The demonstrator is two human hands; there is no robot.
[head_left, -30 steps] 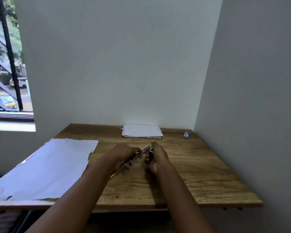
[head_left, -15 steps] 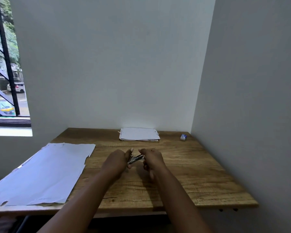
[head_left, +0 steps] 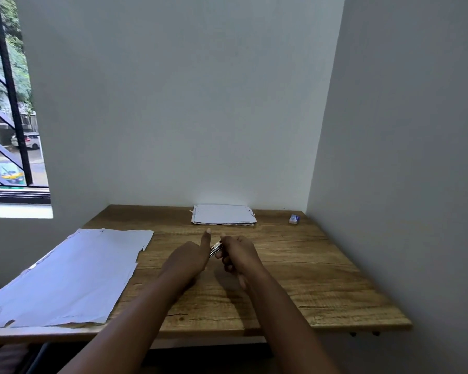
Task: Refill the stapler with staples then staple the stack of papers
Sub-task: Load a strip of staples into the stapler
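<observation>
We hold the small metal stapler (head_left: 216, 248) above the wooden table (head_left: 322, 279), between both hands: left hand (head_left: 187, 259) around it, thumb raised; right hand (head_left: 237, 255) closed on its end. It may slip, and the staples could spill.

Stapler (head_left: 215, 248): small, shiny metal, mostly hidden; only a short tilted piece shows between the left hand (head_left: 188, 259) and right hand (head_left: 238, 255), above the counter (head_left: 322, 279).
Stack of papers (head_left: 223, 215): white sheets, slightly uneven edges, lying flat at the counter's far edge beyond the stapler.
Staple box (head_left: 294, 219): small, white and blue, far right of the stack of papers, too small to read.
</observation>
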